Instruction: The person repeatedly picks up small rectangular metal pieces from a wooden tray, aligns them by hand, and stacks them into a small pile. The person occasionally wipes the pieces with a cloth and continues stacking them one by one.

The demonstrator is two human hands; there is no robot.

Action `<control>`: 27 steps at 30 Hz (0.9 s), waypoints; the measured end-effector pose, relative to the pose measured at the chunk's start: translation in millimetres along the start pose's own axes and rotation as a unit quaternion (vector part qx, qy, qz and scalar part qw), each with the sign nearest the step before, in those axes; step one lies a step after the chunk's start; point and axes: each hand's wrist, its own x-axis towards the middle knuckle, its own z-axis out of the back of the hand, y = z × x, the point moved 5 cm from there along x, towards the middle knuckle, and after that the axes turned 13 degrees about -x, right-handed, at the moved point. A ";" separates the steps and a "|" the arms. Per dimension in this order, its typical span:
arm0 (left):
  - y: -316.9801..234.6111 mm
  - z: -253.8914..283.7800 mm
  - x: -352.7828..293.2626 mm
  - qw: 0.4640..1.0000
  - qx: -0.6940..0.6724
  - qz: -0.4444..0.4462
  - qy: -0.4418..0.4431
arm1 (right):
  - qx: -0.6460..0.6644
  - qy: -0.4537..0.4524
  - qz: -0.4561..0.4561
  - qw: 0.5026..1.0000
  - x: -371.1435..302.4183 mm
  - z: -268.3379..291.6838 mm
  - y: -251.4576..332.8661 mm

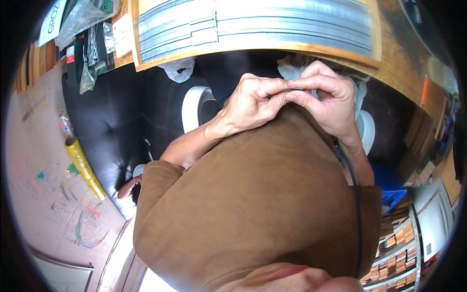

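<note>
1. Pinching a thin dark piece [294, 89] between the thumb and forefinger of the left hand [253, 101] and the right hand [332, 100], curling both nearly closed.
2. Holding it just above the lap, near the desk [398, 70] and the wooden tray [376, 39] of grey strips [292, 27].
3. Probably checking or adjusting the piece, though not showing clearly which.
4. Likely calling next for pinching lightly and turning it steadily.

Metal-looking piece [294, 89], matt cloth shirt [262, 194]
</note>
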 end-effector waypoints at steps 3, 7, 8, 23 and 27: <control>-5.8 -1.6 2.0 1.000 -0.003 -0.002 0.000 | 0.031 -0.001 0.006 0.999 -2.1 -0.6 -1.7; -5.9 0.1 0.7 1.000 0.021 0.009 0.018 | 0.043 -0.003 0.008 0.999 -4.2 1.9 -3.7; -5.4 0.0 0.3 1.000 0.026 0.009 0.016 | 0.044 -0.004 0.004 0.999 -4.5 2.0 -3.6; -2.8 -0.3 -2.5 1.000 0.014 0.007 0.012 | 0.065 -0.005 0.007 0.998 -3.9 0.6 -3.6; -2.5 -0.6 -2.6 1.000 0.009 0.009 0.011 | 0.068 -0.003 0.009 0.998 -3.8 0.5 -4.3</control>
